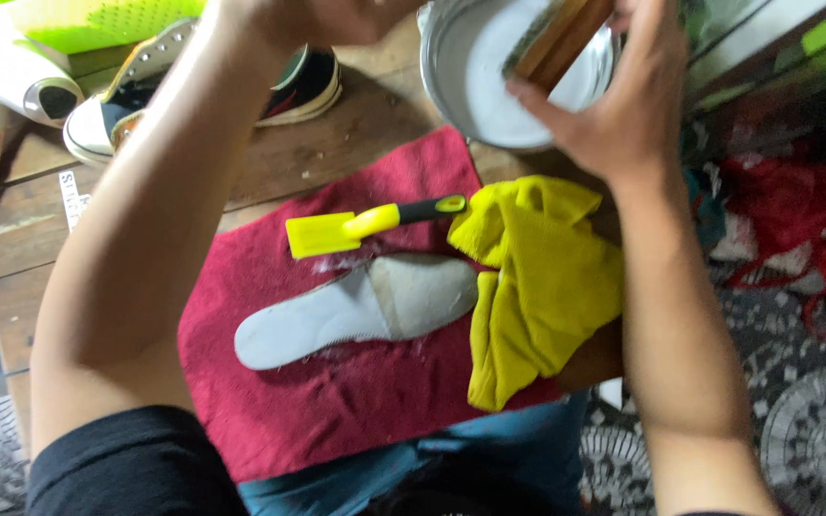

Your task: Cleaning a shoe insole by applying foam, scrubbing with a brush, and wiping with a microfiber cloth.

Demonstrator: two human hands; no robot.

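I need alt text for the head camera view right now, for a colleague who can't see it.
The right hand holds a wooden-backed brush over a white bowl; the left hand is cut off at the top edge. Below, a white insole, a yellow-handled brush and a yellow cloth lie on a red towel.

Left arm: extended forward from lower left toward upper centre, forearm bare, upper arm in a dark sleeve. Left hand (322, 17) at the top edge of view, mostly cut off; knuckles visible, finger posture not discernible.

Right arm: extended forward from lower right toward upper right, forearm bare, wrist slightly bent inward. Right hand (614, 91) raised beyond the far edge of the table, back of hand toward the camera, fingers curled leftward and closed around a held wooden-backed item, thumb (539, 105) pressed along its lower side.

Both hands well apart, elbows spread wide, forearms converging toward the top of view.
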